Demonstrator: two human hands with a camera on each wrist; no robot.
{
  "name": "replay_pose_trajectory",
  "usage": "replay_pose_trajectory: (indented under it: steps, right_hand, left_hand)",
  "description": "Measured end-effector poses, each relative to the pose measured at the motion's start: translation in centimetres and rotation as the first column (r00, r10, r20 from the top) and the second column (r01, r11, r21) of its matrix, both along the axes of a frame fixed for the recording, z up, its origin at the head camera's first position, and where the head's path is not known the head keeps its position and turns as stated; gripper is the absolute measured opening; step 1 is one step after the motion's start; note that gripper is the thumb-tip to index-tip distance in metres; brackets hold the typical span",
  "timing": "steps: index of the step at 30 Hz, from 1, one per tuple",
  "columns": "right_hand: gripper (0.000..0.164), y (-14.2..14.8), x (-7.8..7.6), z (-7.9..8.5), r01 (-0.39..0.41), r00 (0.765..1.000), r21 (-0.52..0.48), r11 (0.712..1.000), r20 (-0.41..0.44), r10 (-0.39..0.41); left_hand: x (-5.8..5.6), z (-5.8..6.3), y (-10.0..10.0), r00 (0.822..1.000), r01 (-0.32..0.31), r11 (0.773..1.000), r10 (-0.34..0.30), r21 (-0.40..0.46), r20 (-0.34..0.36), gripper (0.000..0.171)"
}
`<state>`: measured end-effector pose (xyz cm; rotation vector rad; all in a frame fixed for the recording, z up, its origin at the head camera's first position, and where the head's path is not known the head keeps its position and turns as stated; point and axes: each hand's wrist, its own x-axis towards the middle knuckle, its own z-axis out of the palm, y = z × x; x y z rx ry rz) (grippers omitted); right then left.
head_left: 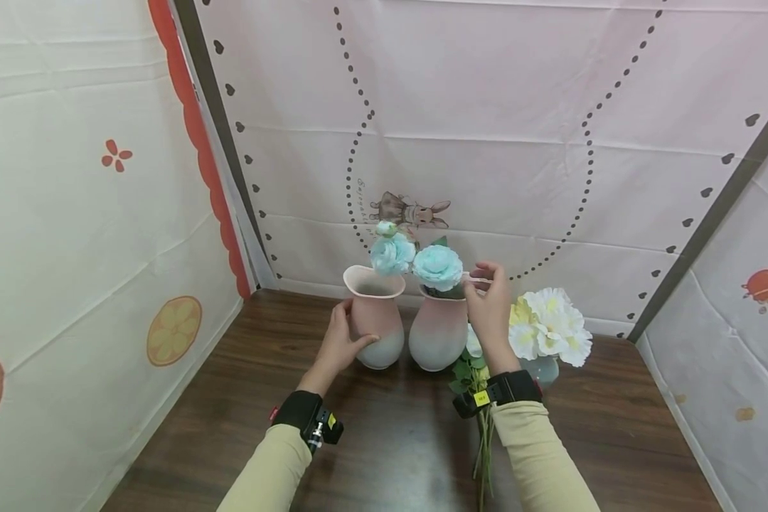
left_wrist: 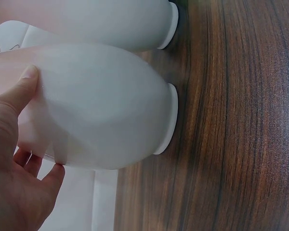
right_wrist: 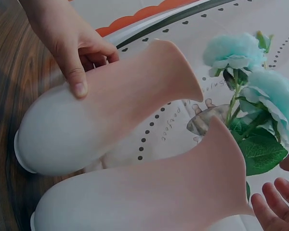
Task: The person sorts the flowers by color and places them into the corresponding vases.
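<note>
Two vases, pink at the top and pale grey below, stand upright side by side on the table. My left hand [head_left: 341, 345] holds the left vase [head_left: 377, 320] by its side, with the thumb [left_wrist: 26, 84] in front and the other fingers round the back. The right vase [head_left: 436, 334] bears light-blue flowers [head_left: 438, 267] with green leaves [right_wrist: 262, 151]. At its rim is my right hand [head_left: 491, 306], fingers loosely bent beside the lip in the right wrist view. Whether a fingertip touches the rim I cannot tell.
White and yellow flowers [head_left: 553, 323] stand in a grey-blue container [head_left: 541, 370] at the right. Loose stems [head_left: 483, 448] lie on the brown table [head_left: 384, 441] beneath my right forearm. A printed cloth [head_left: 480, 171] hangs close behind the vases.
</note>
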<state>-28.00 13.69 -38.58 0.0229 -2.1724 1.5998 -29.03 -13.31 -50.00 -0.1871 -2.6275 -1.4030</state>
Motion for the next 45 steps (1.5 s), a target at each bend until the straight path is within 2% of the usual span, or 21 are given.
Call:
replay_pose_trajectory:
  steps: [8,21,31,35,39,45]
  right_hand:
    - [0.038,0.3,0.5,0.0,0.006,1.000,-0.006,1.000,-0.001,-0.006]
    - [0.035,0.7,1.3,-1.2,0.044,0.999,0.036,0.998,-0.011,-0.043]
    - [0.039,0.6,2.8,-2.9,0.029,0.999,0.077,0.997,0.023,-0.030]
    - [0.034,0.5,3.4,-3.8,0.018,0.999,0.104,0.994,0.036,-0.022]
    - [0.028,0.4,4.0,-5.0,0.013,1.000,0.135,0.991,0.008,-0.014]
    - [0.026,0.0,4.8,-6.8,0.001,1.000,0.134,0.991,0.006,-0.002]
  left_hand:
    - [-0.1,0.0,0.0,1.000,-0.003,1.000,0.003,0.003,-0.001,0.093]
    - [-0.1,-0.2,0.1,1.000,-0.002,1.000,0.002,-0.003,0.008,0.094]
    - [-0.2,-0.4,-0.1,1.000,-0.001,1.000,0.001,-0.001,0.013,0.093]
    - [-0.3,-0.4,-0.1,1.000,-0.001,1.000,0.001,0.001,0.021,0.093]
    - [-0.3,-0.5,-0.2,1.000,-0.004,1.000,0.004,-0.002,0.027,0.094]
    - [-0.2,-0.4,-0.2,0.999,-0.005,1.000,0.005,0.000,0.035,0.093]
